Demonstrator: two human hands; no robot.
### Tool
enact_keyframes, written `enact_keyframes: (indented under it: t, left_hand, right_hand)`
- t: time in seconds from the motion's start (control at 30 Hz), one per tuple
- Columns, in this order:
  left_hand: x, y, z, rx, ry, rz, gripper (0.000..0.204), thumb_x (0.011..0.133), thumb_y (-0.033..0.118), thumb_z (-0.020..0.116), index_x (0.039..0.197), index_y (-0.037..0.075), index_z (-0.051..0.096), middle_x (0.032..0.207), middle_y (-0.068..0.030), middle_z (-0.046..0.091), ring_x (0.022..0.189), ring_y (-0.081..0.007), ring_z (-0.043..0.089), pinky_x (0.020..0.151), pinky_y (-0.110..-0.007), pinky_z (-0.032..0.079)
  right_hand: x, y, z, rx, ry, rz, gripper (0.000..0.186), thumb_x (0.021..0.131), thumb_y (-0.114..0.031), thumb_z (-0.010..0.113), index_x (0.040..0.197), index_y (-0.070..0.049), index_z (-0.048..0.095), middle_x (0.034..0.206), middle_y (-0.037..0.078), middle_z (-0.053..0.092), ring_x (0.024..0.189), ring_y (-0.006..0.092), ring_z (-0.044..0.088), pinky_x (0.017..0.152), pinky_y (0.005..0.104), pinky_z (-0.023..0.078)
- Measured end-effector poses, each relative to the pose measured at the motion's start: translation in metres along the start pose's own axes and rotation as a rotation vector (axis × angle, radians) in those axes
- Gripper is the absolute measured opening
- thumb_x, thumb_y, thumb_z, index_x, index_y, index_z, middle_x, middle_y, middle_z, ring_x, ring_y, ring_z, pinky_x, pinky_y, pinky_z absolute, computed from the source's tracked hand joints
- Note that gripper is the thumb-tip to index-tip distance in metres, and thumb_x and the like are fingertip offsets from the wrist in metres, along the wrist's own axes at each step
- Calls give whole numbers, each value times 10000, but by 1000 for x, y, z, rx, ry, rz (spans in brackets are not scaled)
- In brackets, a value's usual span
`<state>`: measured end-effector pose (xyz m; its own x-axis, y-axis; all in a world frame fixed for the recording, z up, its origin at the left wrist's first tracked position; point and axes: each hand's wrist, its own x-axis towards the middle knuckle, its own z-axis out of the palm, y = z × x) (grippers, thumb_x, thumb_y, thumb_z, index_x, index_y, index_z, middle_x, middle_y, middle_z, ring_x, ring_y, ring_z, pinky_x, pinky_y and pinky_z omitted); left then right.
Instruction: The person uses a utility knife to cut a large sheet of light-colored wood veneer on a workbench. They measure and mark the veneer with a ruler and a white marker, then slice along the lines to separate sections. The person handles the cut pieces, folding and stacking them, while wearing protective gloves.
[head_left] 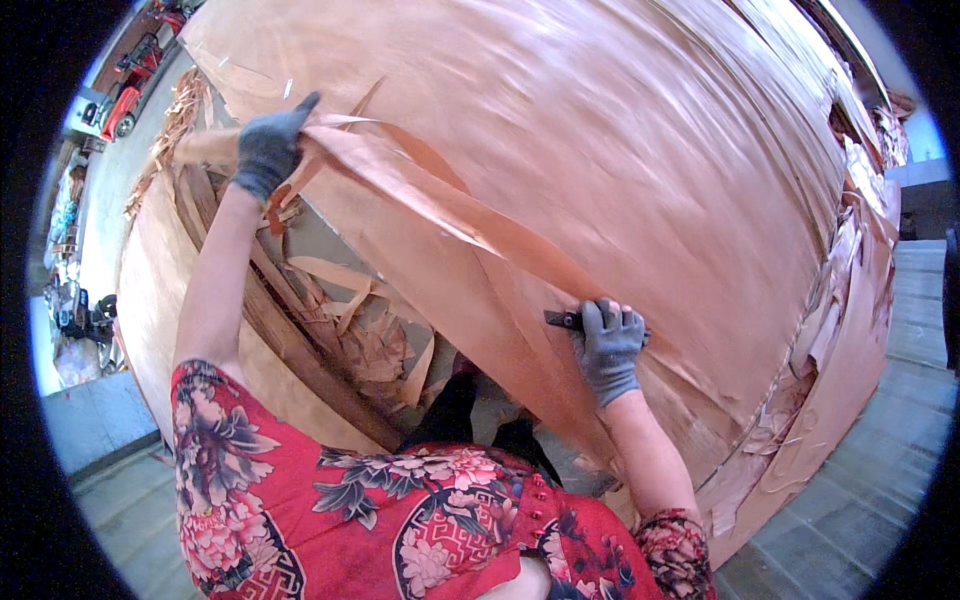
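Veneer sheet (620, 150) lay under both gloved hands. Right hand (608, 345) was closed around a small knife (562, 320), left hand (268, 150) pinched the strip (450, 215) above it. Best kept taut, blade low along the cut.

The gloved left hand (268, 150) lifts a thin strip (440, 205) off the wide veneer sheet (620, 130), while the gloved right hand (608, 345) presses a dark knife (562, 320) against it.
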<state>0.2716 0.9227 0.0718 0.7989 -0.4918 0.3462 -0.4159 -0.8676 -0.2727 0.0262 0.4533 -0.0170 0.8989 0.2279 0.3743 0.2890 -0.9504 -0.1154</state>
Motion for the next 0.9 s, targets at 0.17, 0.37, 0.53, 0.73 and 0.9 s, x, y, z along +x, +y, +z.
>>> enact_keyframes:
  t: [0.17,0.37,0.53,0.73,0.9]
  left_hand:
    - [-114,-60,-53,182,-142,-600,382,844,263,486,1221,215,524,846,-203,622,756,-358,613,644,-455,470]
    - [-390,-155,-183,51,-122,-1580,487,785,406,552,1084,23,578,933,-240,616,824,-342,605,734,-420,463]
    - [-534,-26,-246,-1340,409,-1559,507,800,415,595,1105,15,534,973,-149,593,867,-279,582,762,-406,479]
    - [-429,187,-239,-349,372,-1527,278,809,227,668,912,-30,638,790,-44,614,660,-142,555,644,-286,472]
    - [-314,354,-190,-570,118,-788,214,774,223,666,686,47,585,569,-83,543,503,-226,493,477,-346,394]
  right_hand:
    - [-2,5,4,8,105,-146,292,616,-211,630,896,-167,560,940,58,529,822,255,506,721,414,384]
    - [-6,7,17,4,175,-127,186,753,-338,588,833,-175,547,901,26,526,834,229,527,705,408,398]
    - [-3,8,22,11,129,-111,181,762,-325,573,872,-182,561,944,44,546,891,235,538,738,433,403]
    - [-12,-41,-30,282,-114,-204,424,724,-390,652,1016,-111,522,979,123,565,889,283,568,794,461,411]
    - [-103,-119,-97,1127,-121,-279,779,706,-443,721,1270,-27,382,1224,178,516,1067,326,535,929,364,415]
